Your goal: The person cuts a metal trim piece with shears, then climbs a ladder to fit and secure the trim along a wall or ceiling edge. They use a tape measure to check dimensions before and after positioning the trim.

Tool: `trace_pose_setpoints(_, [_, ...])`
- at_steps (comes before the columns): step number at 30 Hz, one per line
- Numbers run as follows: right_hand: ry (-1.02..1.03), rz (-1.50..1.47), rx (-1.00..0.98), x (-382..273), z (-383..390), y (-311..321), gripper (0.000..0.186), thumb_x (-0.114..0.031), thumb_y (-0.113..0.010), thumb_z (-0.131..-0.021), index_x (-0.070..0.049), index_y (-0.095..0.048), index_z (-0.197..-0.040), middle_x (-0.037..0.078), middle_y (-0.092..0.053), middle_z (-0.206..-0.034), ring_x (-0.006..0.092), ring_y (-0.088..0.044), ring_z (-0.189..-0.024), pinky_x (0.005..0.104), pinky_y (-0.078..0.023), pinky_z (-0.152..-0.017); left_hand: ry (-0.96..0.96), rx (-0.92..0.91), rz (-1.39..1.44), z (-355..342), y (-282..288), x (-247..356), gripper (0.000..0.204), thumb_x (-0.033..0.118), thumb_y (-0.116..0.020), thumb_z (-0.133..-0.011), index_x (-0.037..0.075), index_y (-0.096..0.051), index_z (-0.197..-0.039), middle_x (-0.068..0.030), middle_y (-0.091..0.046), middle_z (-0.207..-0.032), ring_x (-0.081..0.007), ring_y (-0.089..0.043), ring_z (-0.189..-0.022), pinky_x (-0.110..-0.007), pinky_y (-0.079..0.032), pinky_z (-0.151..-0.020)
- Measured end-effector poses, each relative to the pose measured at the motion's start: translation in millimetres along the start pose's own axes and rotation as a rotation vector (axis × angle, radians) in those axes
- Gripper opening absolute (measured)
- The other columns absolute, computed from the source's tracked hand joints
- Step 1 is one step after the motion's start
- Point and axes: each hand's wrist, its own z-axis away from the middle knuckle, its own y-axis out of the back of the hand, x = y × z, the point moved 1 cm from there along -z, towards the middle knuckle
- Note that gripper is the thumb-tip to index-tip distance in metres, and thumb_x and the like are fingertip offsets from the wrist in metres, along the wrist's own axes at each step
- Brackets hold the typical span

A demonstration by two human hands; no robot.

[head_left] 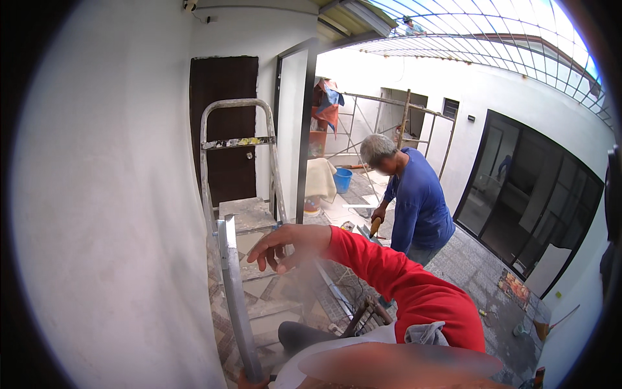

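Note:
My right hand (285, 249), in a red sleeve, hangs in mid-air with loosely bent fingers apart and nothing in them, just right of a grey metal channel (236, 301). The channel stands almost upright beside the white wall, slightly leaning. Low at the bottom edge, my left hand (249, 381) grips its lower part, mostly cut off from view. Behind the channel stands a paint-spattered aluminium stepladder (238, 142) with a flat top step.
A co-worker in blue (418, 198) bends over a yellow tool (374, 227). Behind are scaffolding (408, 104), a blue bucket (343, 181) and a dark door (227, 168). A sliding glass door (525, 194) is on the right. Another person (411, 27) is up by the overhead grille.

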Motion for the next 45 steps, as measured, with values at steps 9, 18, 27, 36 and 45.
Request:
trace_pose_setpoints(9, [0.912, -0.413, -0.332, -130, -38, -44, 0.094, -0.047, -0.088, -0.077, 0.012, -0.049, -0.138, 0.011, -0.069, -0.1, 0.011, -0.058, -0.063, 0.024, -0.045, -0.053, -0.006, -0.04, -0.012, 16, -6, -4, 0.106, 0.049, -0.086, -0.065, 0.002, -0.04, -0.148, -0.0215, -0.054, -0.141, -0.0365, -0.052, -0.13, -0.041, -0.042, -0.109])
trace_pose_setpoints(18, [0.963, -0.399, -0.449, -143, -40, -54, 0.101, -0.051, -0.094, -0.066, 0.011, -0.05, -0.132, 0.006, -0.064, -0.095, 0.0095, -0.055, -0.061, 0.0238, -0.044, -0.052, -0.015, -0.073, -0.023, 21, -11, 0, 0.104, 0.048, -0.085, -0.067, 0.002, -0.039, -0.149, -0.0217, -0.052, -0.143, -0.0373, -0.05, -0.132, -0.042, -0.041, -0.11])
trace_pose_setpoints(27, [0.955, -0.461, -0.482, -145, -40, -62, 0.094, -0.052, -0.095, -0.064, 0.008, -0.051, -0.123, 0.006, -0.061, -0.096, 0.0104, -0.056, -0.063, 0.0239, -0.045, -0.052, -0.018, -0.107, -0.037, 24, -19, 1, 0.102, 0.048, -0.083, -0.069, 0.003, -0.039, -0.15, -0.0219, -0.051, -0.145, -0.038, -0.049, -0.133, -0.043, -0.039, -0.111])
trace_pose_setpoints(36, [0.867, -0.497, -0.429, -141, -39, -72, 0.102, -0.053, -0.095, -0.063, 0.009, -0.046, -0.128, 0.009, -0.056, -0.105, 0.0115, -0.057, -0.078, 0.024, -0.047, -0.059, -0.02, -0.114, -0.029, 33, -19, -1, 0.101, 0.047, -0.082, -0.072, 0.004, -0.038, -0.151, -0.0221, -0.05, -0.147, -0.0388, -0.047, -0.135, -0.043, -0.038, -0.112])
trace_pose_setpoints(45, [0.918, -0.578, -0.606, -153, -51, -81, 0.1, -0.046, -0.098, -0.062, 0.007, -0.042, -0.127, 0.009, -0.054, -0.109, 0.0137, -0.055, -0.082, 0.0275, -0.048, -0.067, -0.014, -0.101, -0.016, 53, -22, -13, 0.099, 0.046, -0.081, -0.074, 0.005, -0.037, -0.152, -0.0223, -0.048, -0.149, -0.0396, -0.045, -0.136, -0.044, -0.037, -0.114])
